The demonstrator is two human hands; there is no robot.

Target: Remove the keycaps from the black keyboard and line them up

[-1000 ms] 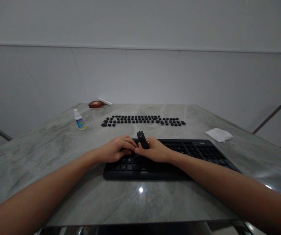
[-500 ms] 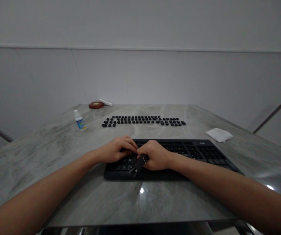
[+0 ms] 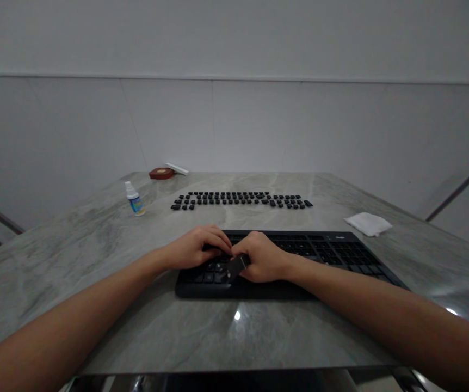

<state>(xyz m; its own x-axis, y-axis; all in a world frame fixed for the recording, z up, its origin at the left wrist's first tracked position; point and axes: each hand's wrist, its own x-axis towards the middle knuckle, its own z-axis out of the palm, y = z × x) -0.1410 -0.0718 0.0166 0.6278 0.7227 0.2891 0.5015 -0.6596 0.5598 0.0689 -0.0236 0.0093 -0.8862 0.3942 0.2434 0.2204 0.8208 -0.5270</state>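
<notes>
A black keyboard (image 3: 251,293) lies on the table in front of me, with many of its keys showing only as low, dark sockets. My right hand (image 3: 261,257) is closed around a small dark tool with a flat handle (image 3: 238,265) over the keyboard's left part. The tool's lower end points toward me, and its working end is hidden by my hand. My left hand (image 3: 199,247) rests on the keyboard's left end, fingers stretched forward with nothing visible in them. Its fingertips meet the right hand's fingers. Rows of loose black keycaps (image 3: 228,201) lie behind the keyboard.
A small spray bottle (image 3: 135,202) stands at the left. Farther back lie a red-brown case (image 3: 161,173) and a white flat piece (image 3: 177,169). A folded white cloth (image 3: 368,224) is at the right. The table's front edge (image 3: 234,372) runs just below my forearms.
The tool in my right hand has tilted, its lower end swinging slightly up and to the right. Both hands remain in nearly the same spots; the whole view has shifted a little.
</notes>
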